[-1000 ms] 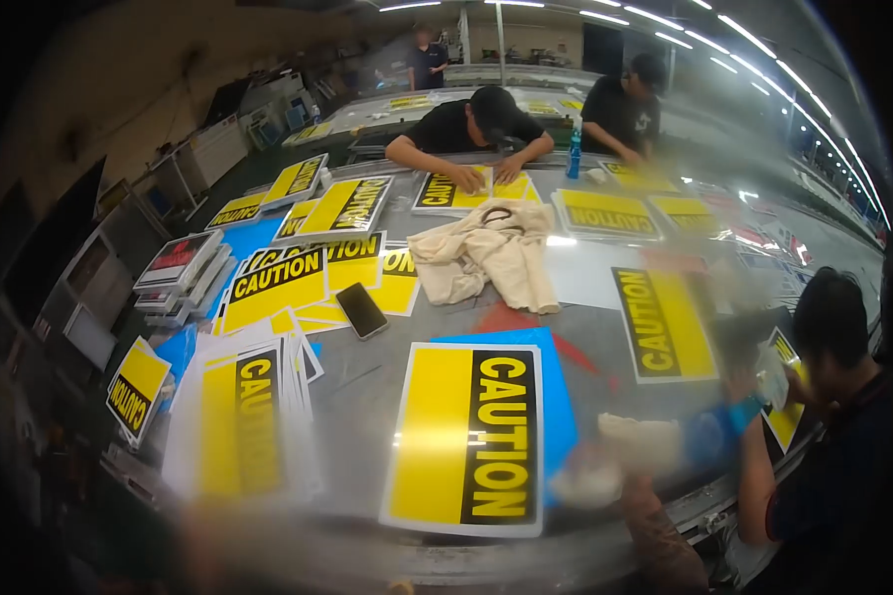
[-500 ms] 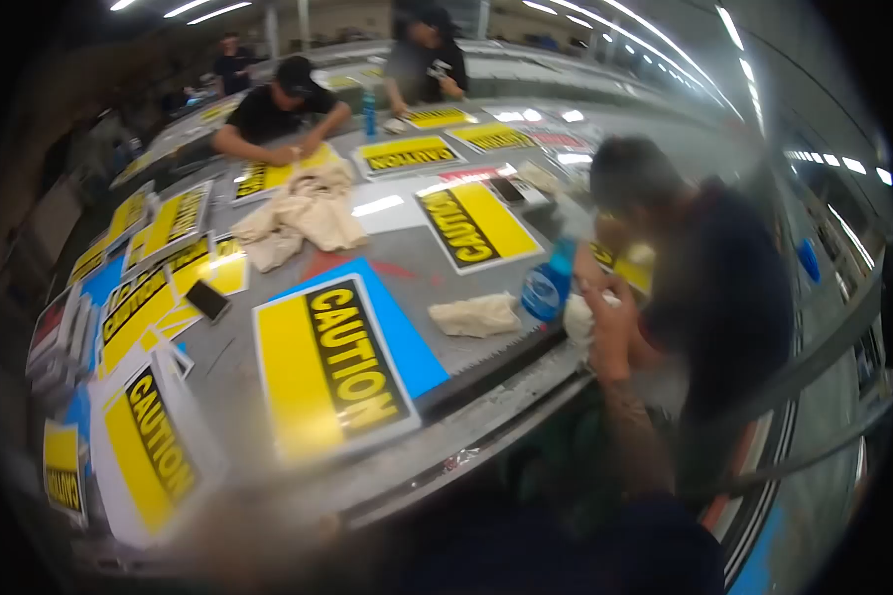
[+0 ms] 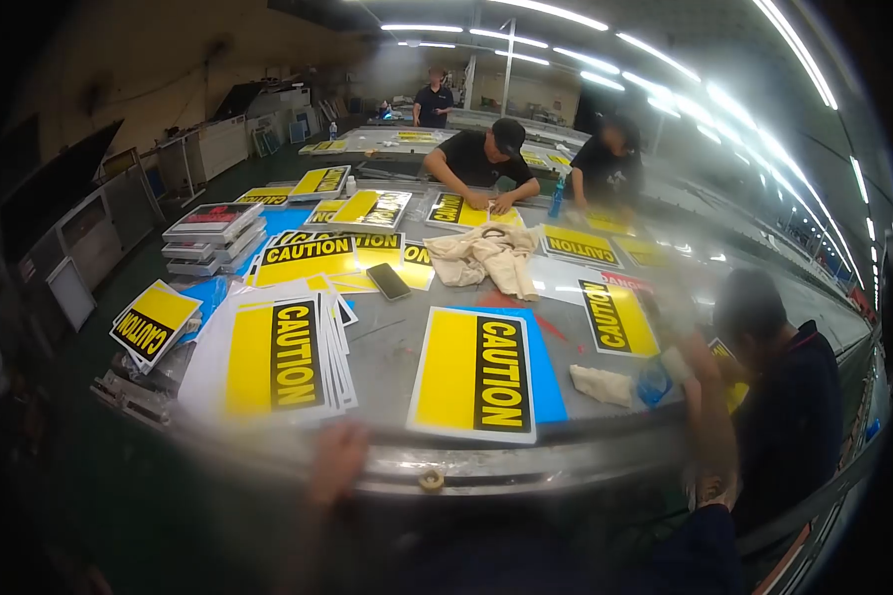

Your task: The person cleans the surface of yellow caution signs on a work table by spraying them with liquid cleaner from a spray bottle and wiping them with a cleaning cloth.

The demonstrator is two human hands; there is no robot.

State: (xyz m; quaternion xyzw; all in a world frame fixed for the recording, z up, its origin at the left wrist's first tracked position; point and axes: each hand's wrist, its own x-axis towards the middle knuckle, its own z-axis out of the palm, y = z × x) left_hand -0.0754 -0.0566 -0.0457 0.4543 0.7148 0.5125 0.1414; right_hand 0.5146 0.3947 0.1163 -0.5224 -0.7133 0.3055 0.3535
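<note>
My left hand [image 3: 337,461] is blurred at the table's near edge, below the stack of yellow and black CAUTION signs [image 3: 296,352]; its fingers are smeared. On the right, my right hand [image 3: 702,365] reaches over the table beside a blue bottle [image 3: 653,382]. Blur hides its fingers and whatever they hold. A cream cloth [image 3: 601,385] lies left of the bottle. Between my hands, a large CAUTION sign [image 3: 446,372] rests on a blue sheet [image 3: 549,382].
A phone [image 3: 388,281], crumpled cloths [image 3: 486,260] and boxed stacks [image 3: 213,223] lie across the grey table [image 3: 397,332]. A co-worker [image 3: 789,397] leans in close at right. Two people work across the table; another stands farther back. A metal rail [image 3: 526,476] runs along the near edge.
The view has swung left and levelled, so the table contents appear shifted. My right hand now appears farther right, and my left hand shows at the near edge.
</note>
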